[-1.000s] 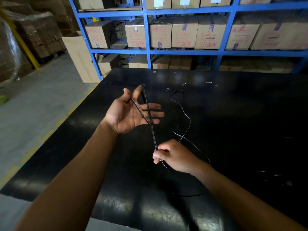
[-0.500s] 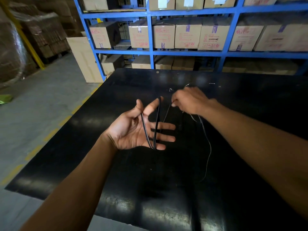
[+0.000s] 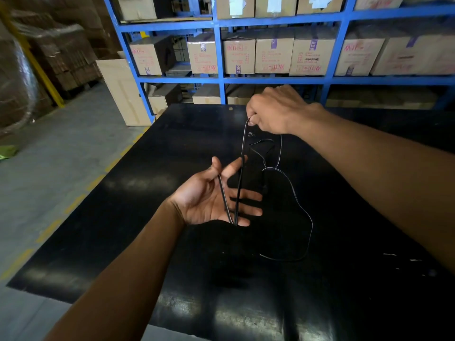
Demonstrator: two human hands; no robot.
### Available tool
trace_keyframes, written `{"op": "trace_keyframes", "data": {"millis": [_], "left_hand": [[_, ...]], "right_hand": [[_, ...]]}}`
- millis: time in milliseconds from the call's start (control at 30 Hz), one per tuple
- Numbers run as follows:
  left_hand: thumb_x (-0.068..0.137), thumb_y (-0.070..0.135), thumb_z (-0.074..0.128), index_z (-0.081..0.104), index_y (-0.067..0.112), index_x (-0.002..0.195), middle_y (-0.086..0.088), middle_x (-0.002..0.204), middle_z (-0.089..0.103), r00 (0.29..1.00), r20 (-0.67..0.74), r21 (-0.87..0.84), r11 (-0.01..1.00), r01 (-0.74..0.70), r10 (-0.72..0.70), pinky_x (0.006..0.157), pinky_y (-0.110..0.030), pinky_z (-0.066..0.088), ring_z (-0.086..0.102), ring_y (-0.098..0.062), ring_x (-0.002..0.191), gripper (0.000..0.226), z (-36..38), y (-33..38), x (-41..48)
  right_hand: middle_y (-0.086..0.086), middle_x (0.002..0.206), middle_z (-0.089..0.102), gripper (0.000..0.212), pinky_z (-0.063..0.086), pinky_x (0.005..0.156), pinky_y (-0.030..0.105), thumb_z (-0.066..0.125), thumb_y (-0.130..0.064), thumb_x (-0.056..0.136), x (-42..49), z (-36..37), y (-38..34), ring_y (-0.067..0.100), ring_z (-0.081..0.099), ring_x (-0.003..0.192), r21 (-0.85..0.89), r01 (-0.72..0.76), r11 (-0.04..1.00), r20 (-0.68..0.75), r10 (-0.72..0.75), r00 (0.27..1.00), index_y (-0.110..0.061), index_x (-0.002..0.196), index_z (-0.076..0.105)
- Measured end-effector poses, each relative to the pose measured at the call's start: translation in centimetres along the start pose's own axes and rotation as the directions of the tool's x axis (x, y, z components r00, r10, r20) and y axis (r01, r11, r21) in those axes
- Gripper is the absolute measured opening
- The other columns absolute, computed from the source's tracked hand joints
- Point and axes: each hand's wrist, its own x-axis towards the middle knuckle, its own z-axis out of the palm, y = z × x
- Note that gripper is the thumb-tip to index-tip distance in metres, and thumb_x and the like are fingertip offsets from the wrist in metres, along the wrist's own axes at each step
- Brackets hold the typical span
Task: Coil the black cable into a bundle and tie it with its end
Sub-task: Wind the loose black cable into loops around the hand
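Head view: over the black counter, the left hand, fingers spread, carries two black cable strands while the right hand pinches the far loop; even tension should keep turns neat.

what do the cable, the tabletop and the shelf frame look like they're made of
Cable: thin black flexible plastic or rubber jacket, with a faint sheen; it bends in loose loops. Tabletop: smooth black glossy surface reflecting light patches; could be painted board or laminate. Shelf frame: likely metal painted blue, with straight thin posts and beams.
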Motion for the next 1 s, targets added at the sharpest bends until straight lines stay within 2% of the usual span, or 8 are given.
{"op": "trace_keyframes", "data": {"millis": [67,167,367,533,633,767,867,1000], "left_hand": [[0.091,0.069,0.025,0.034,0.046,0.146,-0.038,0.146,0.036,0.997,-0.074,-0.015,1.0,-0.014,0.013,0.097,-0.068,0.037,0.035,-0.062,0.13,0.06,-0.6,0.1,0.2],[0.091,0.07,0.023,0.037,0.045,0.145,-0.04,0.143,0.038,0.985,-0.169,-0.055,0.997,-0.057,0.047,0.096,-0.07,0.036,0.038,-0.063,0.127,0.06,-1.2,0.5,0.5],[0.093,0.067,0.019,0.044,0.039,0.142,-0.042,0.135,0.045,0.956,-0.266,-0.053,0.989,-0.141,0.122,0.089,-0.071,0.041,0.045,-0.063,0.12,0.062,-1.8,2.3,1.1],[0.096,0.064,0.019,0.057,0.032,0.128,-0.04,0.122,0.058,0.934,-0.302,-0.063,0.974,-0.218,0.19,0.087,-0.073,0.04,0.056,-0.059,0.111,0.059,-2.0,3.8,1.6],[0.096,0.063,0.024,0.054,0.035,0.135,-0.043,0.127,0.052,0.924,-0.328,-0.097,0.966,-0.239,0.196,0.086,-0.076,0.039,0.052,-0.06,0.116,0.056,-2.1,4.5,1.8],[0.095,0.064,0.024,0.046,0.041,0.141,-0.044,0.14,0.036,0.921,-0.341,-0.103,0.966,-0.237,0.19,0.097,-0.076,0.034,0.047,-0.066,0.117,0.056,-2.1,5.0,2.2],[0.095,0.065,0.021,0.042,0.041,0.143,-0.043,0.139,0.039,0.928,-0.318,-0.074,0.97,-0.23,0.196,0.095,-0.074,0.038,0.05,-0.064,0.115,0.058,-2.1,5.2,2.4],[0.095,0.066,0.019,0.045,0.04,0.142,-0.043,0.135,0.044,0.939,-0.265,-0.044,0.97,-0.241,0.221,0.089,-0.074,0.041,0.051,-0.063,0.115,0.059,-1.6,5.5,2.5]], "right_hand": [[0.0,0.081,0.058,0.012,0.037,0.078,0.037,0.063,-0.03,0.091,-0.6,-0.4,-0.5,0.024,0.054,0.081,0.031,-0.017,0.999,-0.01,0.017,1.0,-0.02,0.092,0.07],[0.003,0.083,0.063,0.016,0.045,0.078,0.038,0.063,-0.031,0.091,-1.5,-0.9,-1.5,0.027,0.061,0.085,0.07,-0.043,0.997,0.007,0.043,0.999,-0.016,0.091,0.069],[0.003,0.087,0.071,0.018,0.056,0.078,0.041,0.067,-0.033,0.088,-3.8,0.6,-4.7,0.021,0.067,0.08,0.336,-0.172,0.926,0.078,0.155,0.985,-0.016,0.091,0.072],[0.003,0.073,0.071,0.018,0.059,0.073,0.04,0.058,-0.026,0.094,-6.9,2.9,-6.4,0.017,0.071,0.069,0.574,-0.269,0.774,0.206,0.182,0.962,-0.013,0.087,0.068],[0.0,0.067,0.07,0.026,0.059,0.071,0.034,0.051,-0.021,0.097,-9.0,4.5,-7.2,0.011,0.071,0.06,0.713,-0.312,0.628,0.271,0.163,0.949,-0.012,0.081,0.068],[0.004,0.071,0.073,0.024,0.056,0.067,0.024,0.051,-0.019,0.097,-10.9,6.7,-7.9,0.008,0.07,0.06,0.77,-0.383,0.51,0.371,0.13,0.919,-0.01,0.082,0.069],[0.006,0.072,0.073,0.023,0.056,0.064,0.021,0.052,-0.016,0.095,-11.8,7.7,-8.3,0.009,0.07,0.061,0.795,-0.405,0.452,0.38,0.148,0.913,-0.007,0.083,0.069],[0.008,0.074,0.075,0.025,0.058,0.071,0.024,0.052,-0.017,0.094,-12.6,9.1,-9.0,0.012,0.072,0.065,0.814,-0.417,0.405,0.4,0.131,0.907,-0.004,0.084,0.07]]}}
